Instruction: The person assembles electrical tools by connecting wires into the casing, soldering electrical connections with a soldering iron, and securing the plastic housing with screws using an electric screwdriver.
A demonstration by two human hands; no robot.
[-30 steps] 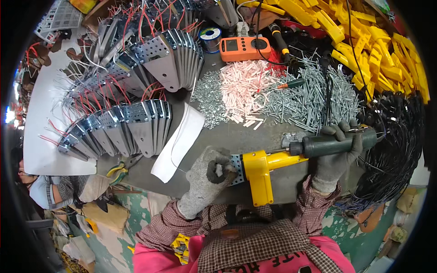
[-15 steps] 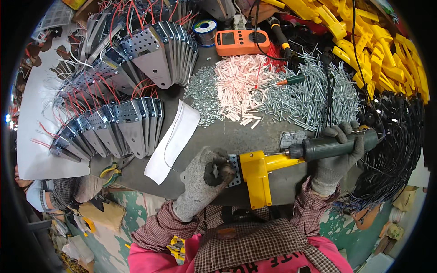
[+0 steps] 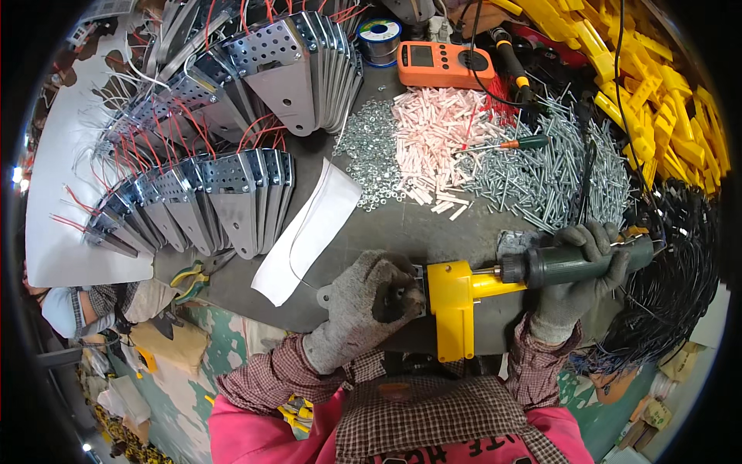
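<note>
My left hand [image 3: 363,305], in a grey knit glove, grips a perforated metal bracket [image 3: 323,295] with a yellow plastic part [image 3: 451,303] fixed to its right end, near the table's front edge. My right hand [image 3: 570,284], also gloved, is closed around a dark green electric screwdriver [image 3: 576,262]. The tool lies level and its bit points left into the top of the yellow part. Most of the bracket is hidden under my left hand.
Rows of perforated metal brackets with red wires [image 3: 232,193] fill the left. Nuts [image 3: 369,147], pink sleeves [image 3: 437,143] and screws [image 3: 556,170] lie in heaps behind. An orange meter [image 3: 444,63], yellow plastic parts [image 3: 657,85], black cables [image 3: 672,286], a white paper strip [image 3: 309,232].
Both hands and the held parts stay in the same place on the table. The view has tilted slightly; my left fingers have shifted a little on the bracket.
</note>
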